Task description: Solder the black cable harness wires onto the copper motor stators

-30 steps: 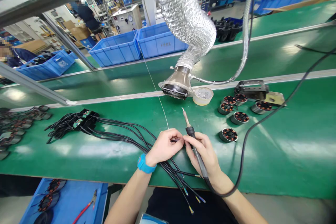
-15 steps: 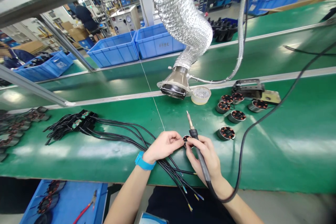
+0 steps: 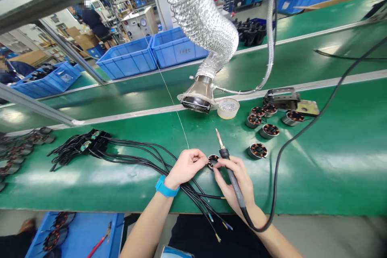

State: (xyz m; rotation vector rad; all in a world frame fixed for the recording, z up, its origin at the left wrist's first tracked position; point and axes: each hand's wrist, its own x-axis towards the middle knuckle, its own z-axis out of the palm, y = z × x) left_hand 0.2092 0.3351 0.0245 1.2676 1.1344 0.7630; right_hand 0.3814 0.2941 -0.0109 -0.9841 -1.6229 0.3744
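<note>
A small round motor stator [image 3: 213, 161] with copper windings sits between my hands on the green bench. My left hand [image 3: 189, 165], with a blue band at the wrist, has its thumb and forefinger pinched at the stator's left edge; what they pinch is too small to make out. A soldering iron [image 3: 234, 183] rests in my right hand [image 3: 240, 181], its tip pointing up and away, while the fingertips touch the stator's right side. Black cables [image 3: 193, 195] with stripped coloured ends run under my left wrist. A thin wire hangs down near my left hand.
Several stators [image 3: 257, 150] stand to the right, near a metal stand [image 3: 282, 98]. A round tub [image 3: 228, 108] sits beneath the fume duct [image 3: 198, 94]. Blue bins [image 3: 127, 59] line the back. Red-handled pliers [image 3: 99, 246] lie in a blue tray [image 3: 80, 238]. A person stands far back left.
The view has shifted slightly, so the background sits a little further left. My fingers have moved slightly, and more of the stator shows between them. The soldering iron stays in my right hand.
</note>
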